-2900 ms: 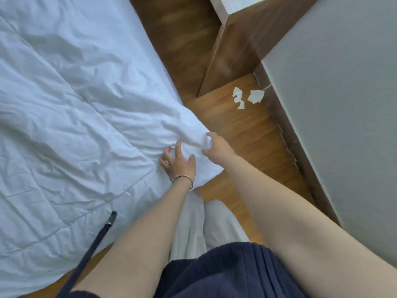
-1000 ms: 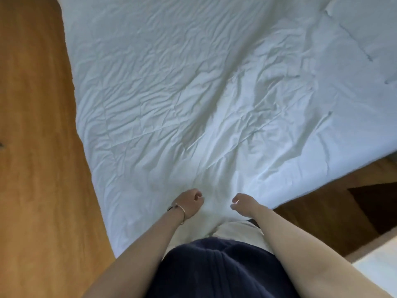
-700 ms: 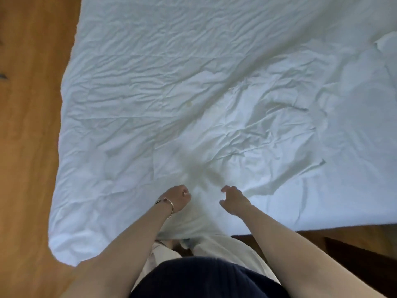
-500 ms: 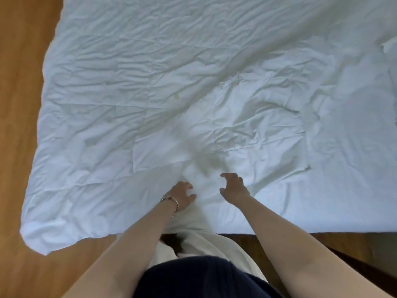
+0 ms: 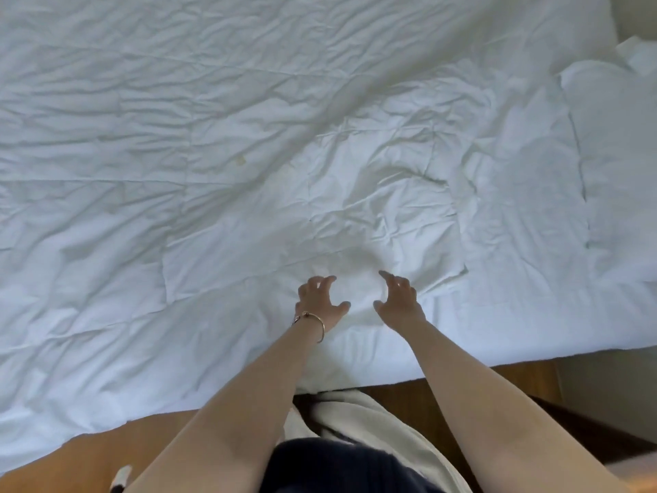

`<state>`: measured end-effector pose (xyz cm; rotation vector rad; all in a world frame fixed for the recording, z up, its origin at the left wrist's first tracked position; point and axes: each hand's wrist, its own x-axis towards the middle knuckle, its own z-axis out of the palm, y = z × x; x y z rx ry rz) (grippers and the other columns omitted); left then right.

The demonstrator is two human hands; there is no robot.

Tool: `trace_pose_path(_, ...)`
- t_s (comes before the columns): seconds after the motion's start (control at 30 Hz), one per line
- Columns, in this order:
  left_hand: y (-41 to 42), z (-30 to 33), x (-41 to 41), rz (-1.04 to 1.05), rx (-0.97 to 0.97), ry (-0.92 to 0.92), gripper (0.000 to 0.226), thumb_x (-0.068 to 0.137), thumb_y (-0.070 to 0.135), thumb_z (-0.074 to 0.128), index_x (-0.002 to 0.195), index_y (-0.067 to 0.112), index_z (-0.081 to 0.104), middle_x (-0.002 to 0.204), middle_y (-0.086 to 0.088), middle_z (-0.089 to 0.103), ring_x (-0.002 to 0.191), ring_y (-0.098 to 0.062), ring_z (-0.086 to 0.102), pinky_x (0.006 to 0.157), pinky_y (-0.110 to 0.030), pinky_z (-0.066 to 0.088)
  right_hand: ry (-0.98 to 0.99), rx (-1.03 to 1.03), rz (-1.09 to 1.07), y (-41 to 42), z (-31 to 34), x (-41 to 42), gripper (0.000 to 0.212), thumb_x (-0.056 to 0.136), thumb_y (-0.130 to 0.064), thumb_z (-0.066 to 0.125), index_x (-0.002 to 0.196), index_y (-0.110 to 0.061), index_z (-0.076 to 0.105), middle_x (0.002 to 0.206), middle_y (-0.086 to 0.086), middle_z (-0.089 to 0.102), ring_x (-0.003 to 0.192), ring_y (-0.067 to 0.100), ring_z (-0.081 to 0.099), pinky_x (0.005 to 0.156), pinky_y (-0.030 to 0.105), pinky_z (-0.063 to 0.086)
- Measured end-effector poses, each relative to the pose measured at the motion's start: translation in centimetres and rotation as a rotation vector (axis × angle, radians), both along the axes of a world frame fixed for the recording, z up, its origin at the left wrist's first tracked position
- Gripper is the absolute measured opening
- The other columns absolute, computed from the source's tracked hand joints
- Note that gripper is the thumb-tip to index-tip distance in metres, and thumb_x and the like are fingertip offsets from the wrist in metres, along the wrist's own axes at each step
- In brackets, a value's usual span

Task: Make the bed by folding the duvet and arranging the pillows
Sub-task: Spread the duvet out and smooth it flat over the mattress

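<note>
A white, wrinkled duvet (image 5: 249, 165) lies spread over the bed and fills most of the view. Its near edge hangs over the bed's side, and its left part droops toward the floor. My left hand (image 5: 318, 300), with a bracelet on the wrist, and my right hand (image 5: 400, 300) hover side by side at the duvet's near edge. On both hands the fingers are spread and loosely bent, holding nothing. At the right a second white layer (image 5: 618, 165) lies along a seam. A white corner (image 5: 636, 55), perhaps a pillow, shows at the top right.
Wooden floor (image 5: 89, 453) shows below the duvet at the bottom left and between my arms. A grey wall or panel (image 5: 611, 389) and dark furniture (image 5: 586, 432) stand at the bottom right. My dark top and pale trousers fill the bottom centre.
My hands held the duvet's edge in closed fists and threw it out over the bed. Now both hands have let go, their fingers spread, and the duvet has settled flatter.
</note>
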<state>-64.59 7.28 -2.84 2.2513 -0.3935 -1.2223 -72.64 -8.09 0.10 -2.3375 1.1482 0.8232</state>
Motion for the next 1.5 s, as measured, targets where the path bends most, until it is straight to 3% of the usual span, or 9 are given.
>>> trace_pose_path(0.37, -16.2, 0.1, -2.7, 0.088, -0.030, -0.103, 0.072, 0.087, 0.038, 0.059, 0.148, 0.039, 0.019, 0.153, 0.007, 0.011, 0.138, -0.022, 0.012, 0.102, -0.049, 0.040, -0.229, 0.073, -0.390, -17.5, -0.9, 2.3, 0.106, 0.077, -0.042, 0.075, 0.148, -0.048, -0.003, 0.160, 0.004, -0.010, 0.142, 0.036, 0.015, 0.109, 0.055, 0.029)
trace_pose_path(0.57, -24.5, 0.6, -7.9, 0.176, 0.028, -0.110, 0.094, 0.079, 0.027, 0.068, 0.147, 0.049, 0.006, 0.155, 0.010, 0.003, 0.142, -0.023, 0.006, 0.108, -0.044, 0.035, -0.353, 0.388, -0.119, -23.2, -2.0, -0.5, 0.102, 0.084, -0.014, 0.065, 0.146, -0.055, -0.005, 0.140, 0.010, 0.044, 0.117, 0.031, 0.053, 0.095, 0.041, 0.048)
trace_pose_path(0.77, -25.1, 0.8, -11.6, 0.500, -0.057, 0.039, 0.069, 0.081, 0.037, 0.053, 0.141, 0.055, 0.026, 0.154, 0.007, 0.015, 0.143, -0.021, 0.011, 0.110, -0.033, 0.015, -0.223, 0.580, 0.275, -22.5, -1.2, -10.1, 0.069, 0.094, -0.012, 0.051, 0.151, -0.034, 0.019, 0.152, -0.005, 0.034, 0.136, 0.018, 0.037, 0.107, 0.025, 0.032)
trace_pose_path(0.93, -26.8, 0.2, -12.6, 0.337, 0.268, 0.073, 0.073, 0.081, 0.073, 0.044, 0.138, 0.065, -0.001, 0.157, 0.018, -0.009, 0.146, -0.025, -0.008, 0.111, -0.062, 0.015, -0.317, 0.782, -0.258, -27.1, -2.8, -9.5, 0.037, 0.088, -0.029, 0.068, 0.123, -0.038, 0.061, 0.126, -0.011, 0.057, 0.111, 0.014, 0.058, 0.089, 0.029, 0.052)
trace_pose_path(1.07, -29.1, -0.4, -12.8, 0.183, 0.304, -0.145, 0.094, 0.075, 0.077, 0.046, 0.139, 0.057, -0.019, 0.155, 0.011, -0.026, 0.143, -0.035, -0.022, 0.109, -0.069, 0.004, -0.409, 0.417, -0.617, -29.8, -4.2, -8.6, 0.028, 0.091, -0.022, 0.057, 0.118, -0.031, 0.051, 0.132, 0.005, 0.050, 0.104, 0.024, 0.058, 0.085, 0.037, 0.051)
trace_pose_path(1.2, -31.6, -1.0, -13.8, -0.262, 0.163, -0.429, 0.098, 0.078, 0.060, 0.058, 0.142, 0.052, -0.016, 0.153, 0.006, -0.031, 0.140, -0.041, -0.025, 0.107, -0.070, 0.014, -0.350, 0.665, -0.739, -30.0, -4.7, -7.4, 0.092, 0.087, -0.025, 0.070, 0.148, -0.043, 0.003, 0.149, -0.002, 0.028, 0.126, 0.021, 0.046, 0.104, 0.040, 0.044)
trace_pose_path(1.3, -31.5, -1.4, -14.1, -0.180, 0.274, -0.382, 0.102, 0.081, 0.015, 0.056, 0.142, 0.052, -0.017, 0.147, 0.007, -0.040, 0.139, -0.044, -0.025, 0.101, -0.056, 0.038, -0.370, 0.747, -0.768, -29.2, -4.5, -6.4, 0.121, 0.080, -0.025, 0.078, 0.141, -0.053, -0.023, 0.144, -0.006, 0.026, 0.128, 0.017, 0.045, 0.100, 0.039, 0.046)
trace_pose_path(1.43, -29.2, -1.1, -13.8, 0.079, 0.187, -0.259, 0.106, 0.075, -0.008, 0.042, 0.141, 0.059, -0.006, 0.144, 0.017, -0.041, 0.143, -0.034, -0.016, 0.081, -0.032, 0.055, -0.462, 0.638, -0.477, -29.4, -3.6, -5.7, 0.112, 0.084, -0.006, 0.062, 0.143, -0.054, -0.020, 0.156, -0.020, 0.014, 0.135, 0.010, 0.033, 0.105, 0.035, 0.042)
trace_pose_path(1.5, -28.7, -0.5, -13.7, 0.107, 0.240, -0.338, 0.104, 0.076, -0.007, 0.043, 0.142, 0.057, -0.004, 0.148, 0.013, -0.035, 0.144, -0.032, -0.004, 0.082, -0.034, 0.055, -0.454, 0.599, -0.301, -29.6, -2.3, -5.7, 0.097, 0.086, 0.002, 0.044, 0.146, -0.056, -0.005, 0.131, -0.034, 0.036, 0.108, 0.011, 0.051, 0.089, 0.036, 0.051)
